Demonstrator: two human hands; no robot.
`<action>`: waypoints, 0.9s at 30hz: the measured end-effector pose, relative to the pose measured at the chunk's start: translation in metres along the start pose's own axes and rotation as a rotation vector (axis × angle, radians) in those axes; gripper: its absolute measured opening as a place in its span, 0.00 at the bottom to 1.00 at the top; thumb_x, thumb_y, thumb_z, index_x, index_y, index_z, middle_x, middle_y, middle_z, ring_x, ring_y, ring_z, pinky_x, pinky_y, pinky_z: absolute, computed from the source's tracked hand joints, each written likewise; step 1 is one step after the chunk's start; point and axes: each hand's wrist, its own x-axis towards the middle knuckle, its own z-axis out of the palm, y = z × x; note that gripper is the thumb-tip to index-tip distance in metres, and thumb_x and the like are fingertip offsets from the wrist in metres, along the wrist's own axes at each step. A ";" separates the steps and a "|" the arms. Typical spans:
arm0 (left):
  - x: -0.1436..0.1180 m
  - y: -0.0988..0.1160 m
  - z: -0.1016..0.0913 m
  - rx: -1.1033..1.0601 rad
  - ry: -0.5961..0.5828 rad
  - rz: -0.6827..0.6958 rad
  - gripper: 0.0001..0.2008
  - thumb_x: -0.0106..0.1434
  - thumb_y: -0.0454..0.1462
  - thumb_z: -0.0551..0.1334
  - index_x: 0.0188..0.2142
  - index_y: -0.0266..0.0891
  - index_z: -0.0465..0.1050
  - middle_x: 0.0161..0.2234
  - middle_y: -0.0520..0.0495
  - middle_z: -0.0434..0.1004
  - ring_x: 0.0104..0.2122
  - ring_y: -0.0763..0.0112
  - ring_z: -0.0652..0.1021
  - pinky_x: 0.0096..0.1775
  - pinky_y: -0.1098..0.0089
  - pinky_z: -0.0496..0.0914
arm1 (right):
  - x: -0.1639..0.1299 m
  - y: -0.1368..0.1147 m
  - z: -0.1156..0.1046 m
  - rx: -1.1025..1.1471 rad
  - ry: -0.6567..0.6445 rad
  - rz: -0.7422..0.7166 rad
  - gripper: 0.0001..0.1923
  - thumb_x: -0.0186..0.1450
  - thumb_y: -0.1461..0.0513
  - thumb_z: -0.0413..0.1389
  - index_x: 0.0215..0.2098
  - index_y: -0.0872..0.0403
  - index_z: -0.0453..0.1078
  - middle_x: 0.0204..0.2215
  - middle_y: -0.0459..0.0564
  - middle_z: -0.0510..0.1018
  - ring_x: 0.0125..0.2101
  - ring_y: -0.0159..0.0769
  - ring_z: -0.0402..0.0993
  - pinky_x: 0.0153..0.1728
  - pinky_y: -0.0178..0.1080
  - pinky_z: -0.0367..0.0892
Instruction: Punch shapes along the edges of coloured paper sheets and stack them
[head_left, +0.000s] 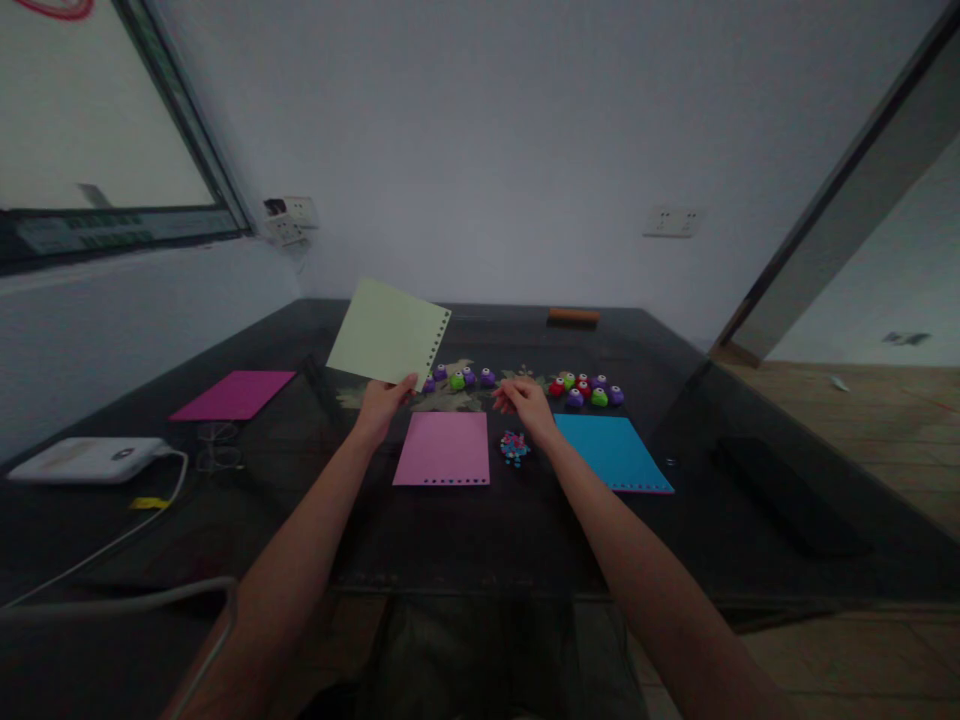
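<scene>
My left hand (381,402) holds a pale green sheet (386,332) of paper by its lower edge, lifted off the dark table (465,540); small holes run along the sheet's right edge. My right hand (525,403) hovers low over the table, fingers curled, between two groups of small craft punches; whether it holds one I cannot tell. The left group of punches (463,378) is purple and green, the right group (587,389) red, green and purple. A pink sheet (444,448) lies in front of me and a little pile of coloured paper bits (514,447) lies beside it.
A blue sheet (611,452) lies at the right, a magenta sheet (234,394) at the far left. A white device (86,458) with a cable, and eyeglasses (217,445), sit at the left. A brown block (574,316) rests at the table's far edge by the wall.
</scene>
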 end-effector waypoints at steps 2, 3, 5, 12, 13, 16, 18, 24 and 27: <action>-0.001 0.001 0.001 0.032 -0.013 0.014 0.17 0.46 0.45 0.67 0.25 0.31 0.73 0.19 0.47 0.73 0.19 0.73 0.70 0.22 0.74 0.61 | 0.000 0.000 0.001 -0.007 0.002 0.000 0.26 0.56 0.43 0.51 0.26 0.58 0.72 0.19 0.49 0.74 0.18 0.29 0.66 0.19 0.32 0.60; -0.002 0.001 0.001 0.046 -0.016 0.019 0.16 0.46 0.45 0.67 0.25 0.31 0.73 0.19 0.47 0.73 0.19 0.73 0.70 0.22 0.74 0.61 | -0.001 -0.001 0.002 -0.009 0.004 0.001 0.26 0.56 0.43 0.51 0.26 0.58 0.72 0.19 0.49 0.74 0.18 0.29 0.66 0.20 0.32 0.60; -0.003 0.003 0.002 0.066 -0.021 0.031 0.16 0.46 0.44 0.67 0.25 0.31 0.73 0.19 0.48 0.73 0.19 0.73 0.70 0.22 0.74 0.62 | -0.001 -0.001 0.003 -0.016 0.005 0.007 0.25 0.56 0.43 0.51 0.25 0.58 0.72 0.18 0.49 0.74 0.18 0.29 0.66 0.20 0.32 0.60; -0.005 0.008 0.004 0.092 -0.036 0.061 0.14 0.47 0.43 0.66 0.24 0.32 0.72 0.18 0.48 0.72 0.19 0.73 0.70 0.22 0.74 0.62 | 0.012 0.001 0.010 -0.093 -0.033 -0.007 0.23 0.57 0.46 0.51 0.26 0.58 0.71 0.18 0.49 0.74 0.17 0.29 0.66 0.20 0.32 0.60; -0.006 0.008 0.004 0.096 -0.034 0.063 0.13 0.47 0.43 0.66 0.23 0.32 0.72 0.18 0.48 0.72 0.19 0.72 0.70 0.23 0.73 0.62 | 0.015 0.002 0.011 -0.113 -0.042 -0.011 0.22 0.57 0.47 0.51 0.26 0.58 0.71 0.18 0.48 0.73 0.17 0.29 0.66 0.20 0.32 0.60; -0.005 0.008 0.003 0.109 -0.020 0.066 0.13 0.48 0.42 0.66 0.23 0.32 0.72 0.18 0.48 0.72 0.19 0.72 0.70 0.23 0.73 0.62 | 0.027 0.004 0.013 -0.188 -0.052 -0.008 0.18 0.60 0.52 0.50 0.26 0.58 0.71 0.17 0.48 0.73 0.17 0.29 0.66 0.20 0.31 0.60; -0.005 0.008 0.002 0.118 0.009 0.071 0.13 0.48 0.43 0.65 0.23 0.32 0.72 0.18 0.48 0.72 0.19 0.72 0.70 0.22 0.73 0.62 | 0.034 0.006 0.015 -0.274 -0.040 0.022 0.15 0.61 0.55 0.50 0.26 0.57 0.71 0.18 0.48 0.74 0.17 0.29 0.67 0.19 0.31 0.59; -0.002 0.010 -0.003 0.124 0.120 0.076 0.15 0.48 0.45 0.65 0.20 0.32 0.71 0.16 0.49 0.70 0.17 0.74 0.68 0.21 0.74 0.60 | 0.046 0.020 0.030 -0.455 -0.018 0.084 0.09 0.58 0.62 0.52 0.25 0.58 0.71 0.19 0.46 0.74 0.19 0.29 0.68 0.22 0.30 0.61; 0.000 0.010 -0.005 0.101 0.131 0.091 0.16 0.49 0.45 0.64 0.22 0.31 0.71 0.16 0.50 0.70 0.17 0.75 0.67 0.21 0.75 0.59 | 0.049 0.024 0.042 -0.529 0.018 0.107 0.06 0.56 0.64 0.54 0.27 0.57 0.72 0.22 0.47 0.75 0.23 0.31 0.70 0.27 0.31 0.62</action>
